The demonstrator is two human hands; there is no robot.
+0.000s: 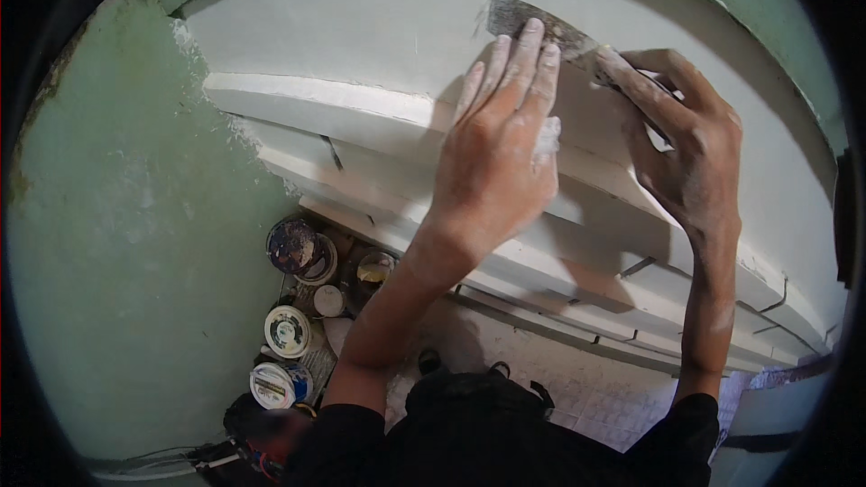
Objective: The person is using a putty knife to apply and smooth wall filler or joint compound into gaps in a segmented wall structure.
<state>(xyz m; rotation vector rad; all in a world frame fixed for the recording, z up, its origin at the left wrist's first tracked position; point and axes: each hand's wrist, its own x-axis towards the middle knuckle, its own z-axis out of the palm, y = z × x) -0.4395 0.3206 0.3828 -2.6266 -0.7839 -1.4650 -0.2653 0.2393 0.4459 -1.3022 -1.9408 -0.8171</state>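
A wide putty knife [511, 14] lies with its dull grey blade against the white wall [361, 18]. My right hand [690, 140] is closed round its handle, which is mostly hidden by the fingers. My left hand [498, 149] has its fingers stretched out, with the fingertips resting on the blade. White paste or dust coats both hands, and a thick white smear sits by the left thumb. Below the hands, stepped white ledges [316, 101] run across the wall, with dark short gaps in places.
A pale green wall [144, 216] stands at the left. In the corner below are several tubs, among them a dark-crusted bucket [293, 246] and a white-lidded tub [287, 332]. Cables [153, 469] lie at the lower left. The floor [586, 397] is whitish and stained.
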